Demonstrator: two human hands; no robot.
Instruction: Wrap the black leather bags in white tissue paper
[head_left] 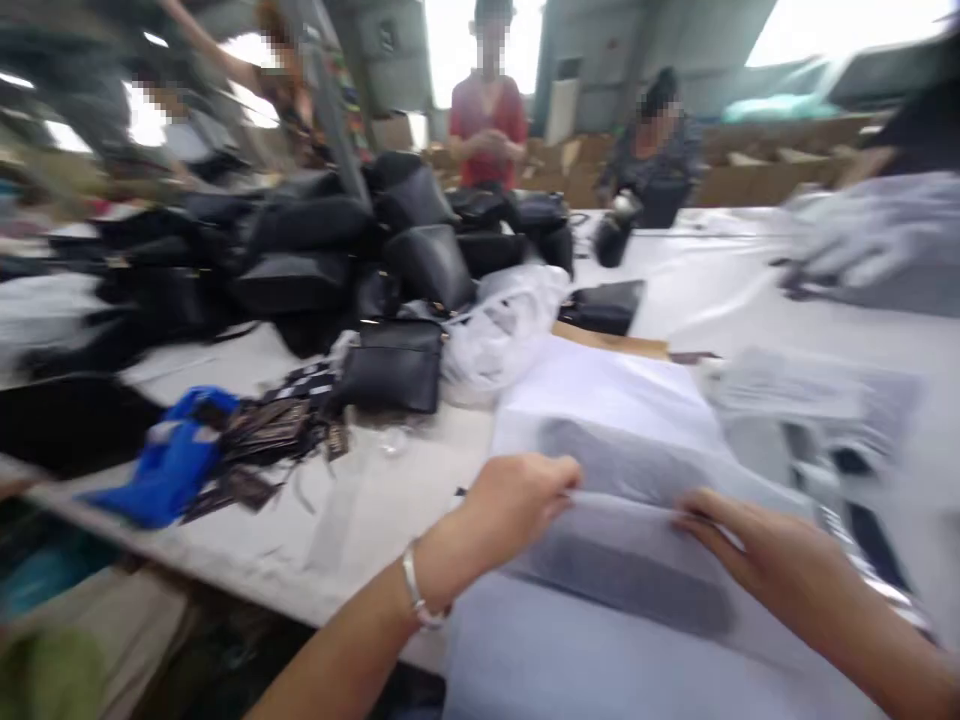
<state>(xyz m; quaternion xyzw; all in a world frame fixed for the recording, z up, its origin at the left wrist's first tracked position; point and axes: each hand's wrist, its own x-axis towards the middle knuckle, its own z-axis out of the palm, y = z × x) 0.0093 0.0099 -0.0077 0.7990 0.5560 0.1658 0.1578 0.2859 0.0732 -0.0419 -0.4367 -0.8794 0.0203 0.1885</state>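
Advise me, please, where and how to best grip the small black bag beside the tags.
I would pinch the small black bag by its near edge, coming from the table's near side: that edge looks straight and uncovered, while the tags crowd its left and white plastic its right.

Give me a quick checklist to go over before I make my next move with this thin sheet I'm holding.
1. Left hand gripping the thin sheet: ok, the edge looks pinched.
2. Right hand gripping it too: ok, fingers and thumb close on it.
3. A hand free for something else: not ok, both are on the sheet.
4. Sheet free of small tears: cannot tell, the picture is blurred.
5. Blue bundle and heap of tags away from the sheet: ok, both lie well to the left.
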